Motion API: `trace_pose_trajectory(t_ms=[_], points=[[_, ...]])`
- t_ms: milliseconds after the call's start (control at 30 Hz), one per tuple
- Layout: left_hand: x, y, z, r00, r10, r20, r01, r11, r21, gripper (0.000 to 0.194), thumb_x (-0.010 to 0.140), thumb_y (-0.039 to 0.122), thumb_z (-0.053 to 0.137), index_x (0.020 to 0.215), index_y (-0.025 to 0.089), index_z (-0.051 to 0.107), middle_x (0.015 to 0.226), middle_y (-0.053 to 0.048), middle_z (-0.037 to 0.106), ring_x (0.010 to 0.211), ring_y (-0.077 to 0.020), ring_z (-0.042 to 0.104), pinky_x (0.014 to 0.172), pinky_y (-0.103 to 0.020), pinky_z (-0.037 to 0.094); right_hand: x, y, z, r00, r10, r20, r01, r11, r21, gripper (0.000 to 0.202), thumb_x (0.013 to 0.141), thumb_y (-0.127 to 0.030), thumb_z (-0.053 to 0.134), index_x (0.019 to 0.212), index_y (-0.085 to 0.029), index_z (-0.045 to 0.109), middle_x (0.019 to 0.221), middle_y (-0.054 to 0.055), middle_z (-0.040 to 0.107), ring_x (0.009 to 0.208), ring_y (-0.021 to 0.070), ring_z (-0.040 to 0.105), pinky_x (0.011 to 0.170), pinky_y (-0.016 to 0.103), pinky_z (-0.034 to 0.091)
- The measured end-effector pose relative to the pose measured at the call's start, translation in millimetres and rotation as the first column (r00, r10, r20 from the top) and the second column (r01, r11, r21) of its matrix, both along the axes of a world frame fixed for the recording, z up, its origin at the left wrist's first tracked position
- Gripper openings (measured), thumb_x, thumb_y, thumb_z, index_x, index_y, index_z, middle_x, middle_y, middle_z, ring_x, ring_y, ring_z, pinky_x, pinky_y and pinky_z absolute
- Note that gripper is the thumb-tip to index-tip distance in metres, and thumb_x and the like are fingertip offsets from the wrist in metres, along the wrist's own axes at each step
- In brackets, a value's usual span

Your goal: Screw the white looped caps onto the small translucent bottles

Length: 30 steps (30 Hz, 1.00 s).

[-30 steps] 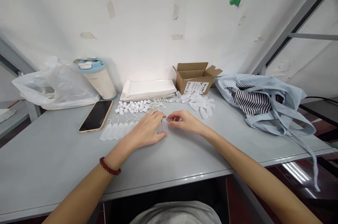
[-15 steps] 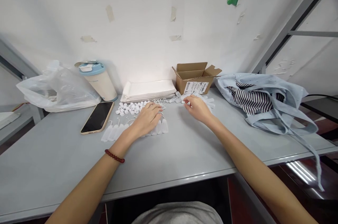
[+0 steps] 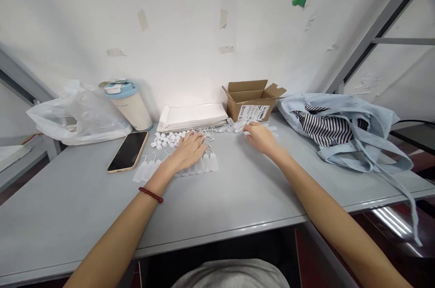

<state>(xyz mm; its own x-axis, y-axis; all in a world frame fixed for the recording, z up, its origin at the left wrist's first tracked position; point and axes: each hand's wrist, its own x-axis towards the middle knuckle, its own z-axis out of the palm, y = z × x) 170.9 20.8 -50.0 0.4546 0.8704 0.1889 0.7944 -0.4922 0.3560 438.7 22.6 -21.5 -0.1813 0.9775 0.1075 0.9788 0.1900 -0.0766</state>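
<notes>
My left hand (image 3: 189, 151) rests over the table beside a pile of small white caps (image 3: 166, 139), its fingers stretched forward and slightly apart. Under and around it lies a row of small translucent plastic bottles (image 3: 213, 161) with thin, curved pale ends; the hand and wrist hide part of the row. Thin white curved pieces (image 3: 208, 132) lie just beyond its fingertips. My right hand (image 3: 261, 137) is at a heap of loose translucent bottles (image 3: 239, 127) in front of the cardboard box. Its fingers are curled together at the heap, and what they hold is hidden.
Behind the caps is a stack of white trays (image 3: 192, 116), with an open cardboard box (image 3: 251, 102) to its right. A phone (image 3: 128, 152), a tumbler (image 3: 131, 106) and a plastic bag (image 3: 81, 118) stand left. A light-blue cloth bag (image 3: 343, 113) lies right.
My right hand has shifted slightly to the right along the loose bottles. My left hand stays nearly in place over the row. The whole view has shifted a little.
</notes>
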Motion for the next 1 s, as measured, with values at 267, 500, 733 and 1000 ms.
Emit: trace_pose_trajectory(t_ms=[267,500,733,1000], points=[[-3.8,-1.5,20.7,0.984,0.098,0.150,-0.087,0.993,-0.078,0.049,0.091,0.035,0.032,0.134,0.016,0.047,0.144,-0.011,0.044,0.134,-0.0283,0.033,0.110,-0.051,0.027,2.2,0.4,-2.0,1.000,0.012,0.021,-0.011,1.000,-0.022,0.033,0.088,-0.006,0.050,0.118,-0.010,0.063,0.119,0.016,0.063,0.112,0.0300,0.054,0.081,0.033,0.043],[-4.3,1.9,22.1,0.896,0.207,0.393,-0.182,0.978,-0.100,0.047,0.081,0.027,0.042,0.123,0.016,0.059,0.138,-0.010,0.052,0.132,-0.0275,0.041,0.110,-0.045,0.033,4.7,2.2,-4.2,1.000,0.006,0.018,-0.006,1.000,-0.026,0.035,0.086,-0.005,0.050,0.118,-0.010,0.063,0.118,0.018,0.063,0.113,0.0292,0.054,0.085,0.033,0.043],[-5.1,4.2,21.5,0.723,0.324,0.610,-0.248,0.946,-0.208,0.037,0.071,0.026,0.056,0.103,0.013,0.070,0.107,-0.009,0.071,0.102,-0.0262,0.064,0.091,-0.039,0.050,5.0,4.9,-10.7,1.000,0.010,-0.021,-0.011,0.999,-0.048,0.037,0.082,-0.002,0.052,0.117,-0.008,0.063,0.115,0.020,0.065,0.106,0.0294,0.061,0.081,0.032,0.044],[-2.8,-1.7,24.6,0.521,0.380,0.765,-0.254,0.924,-0.286,0.033,0.064,0.039,0.073,0.084,0.014,0.072,0.083,-0.006,0.072,0.078,-0.0194,0.064,0.078,-0.032,0.051,0.1,2.9,-10.7,0.981,0.070,-0.181,-0.071,0.997,-0.002,0.035,0.083,-0.004,0.051,0.117,-0.008,0.059,0.115,0.016,0.066,0.107,0.0245,0.061,0.086,0.030,0.045]])
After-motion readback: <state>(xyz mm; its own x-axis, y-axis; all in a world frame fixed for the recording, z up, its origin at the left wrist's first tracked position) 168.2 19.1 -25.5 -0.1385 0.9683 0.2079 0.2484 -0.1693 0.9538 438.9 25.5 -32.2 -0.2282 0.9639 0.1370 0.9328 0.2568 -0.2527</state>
